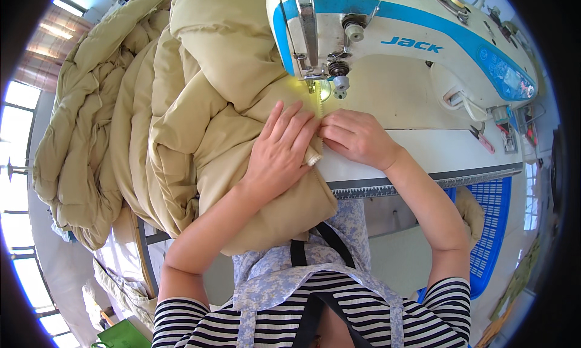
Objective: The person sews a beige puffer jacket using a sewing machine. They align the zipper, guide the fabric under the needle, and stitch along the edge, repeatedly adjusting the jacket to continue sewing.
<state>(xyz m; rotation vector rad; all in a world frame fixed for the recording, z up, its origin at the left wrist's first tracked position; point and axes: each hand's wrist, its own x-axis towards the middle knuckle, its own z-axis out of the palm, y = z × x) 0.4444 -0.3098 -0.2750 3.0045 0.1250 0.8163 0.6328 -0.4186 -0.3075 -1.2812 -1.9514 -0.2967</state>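
Feeding, or at least lining up, a pale yellow toothed zipper strip (pixel 319 104) beneath a white and blue sewing machine (pixel 411 24) appears to be the step in hand. The strip runs along the right edge of a bulky tan padded garment (pixel 224 63), just in front of the lit metal presser foot (pixel 311 88). By the left hand (pixel 279 139), the tan cloth is pressed from above; its fingers are extended side by side, with no pinch seen, and its thumb is hidden. By the right hand (pixel 360 139), the grip seems to be clamped on the strip's edge, fingertips curled together. The next move would call for the strip and cloth edge to be kept level and guided straight, with fingertips held clear of the needle area.

The garment is heaped to the left and draped over the front of the white desk (pixel 417 154); by its weight and thick folds, the edge could be dragged off line. On the right, pink-handled snips (pixel 483 141) are laid near the machine's base, out of the way. Below the desk's ruler-marked front edge, a blue slatted plastic basket (pixel 491 227) is seen.
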